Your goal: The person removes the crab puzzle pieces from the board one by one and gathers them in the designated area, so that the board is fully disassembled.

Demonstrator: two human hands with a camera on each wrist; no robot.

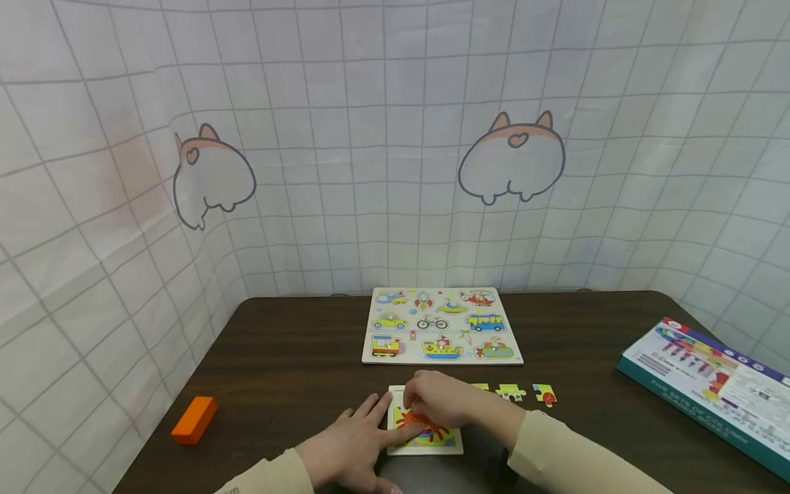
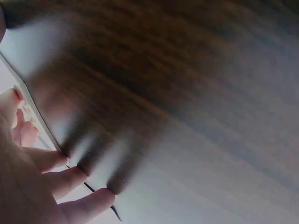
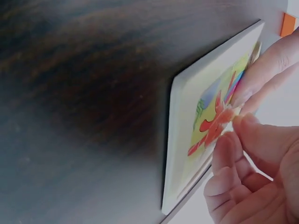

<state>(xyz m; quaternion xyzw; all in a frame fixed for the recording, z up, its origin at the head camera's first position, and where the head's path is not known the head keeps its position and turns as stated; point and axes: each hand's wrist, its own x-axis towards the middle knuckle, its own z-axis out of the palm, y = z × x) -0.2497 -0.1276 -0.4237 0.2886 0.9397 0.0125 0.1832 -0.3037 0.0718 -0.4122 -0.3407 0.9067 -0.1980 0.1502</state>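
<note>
A small wooden jigsaw board (image 1: 426,451) with a red creature on yellow lies at the table's near middle. My left hand (image 1: 354,442) is spread at its left side, the index finger reaching across the picture, the other fingertips by the board's edge and on the table. Over the board's upper part, my right hand (image 1: 441,398) has thumb and forefinger pinched on a small red-and-yellow puzzle piece (image 3: 227,115), mostly hidden by the fingertips and right at the picture's surface. Loose puzzle pieces (image 1: 511,392) lie just right of the board, one partly behind the right wrist.
Behind the board lies a larger vehicle puzzle board (image 1: 412,353). An orange block (image 1: 195,420) sits at the table's left. A boxed set (image 1: 710,391) lies along the right edge. White grid cloth (image 1: 370,206) hangs round the table's back and sides.
</note>
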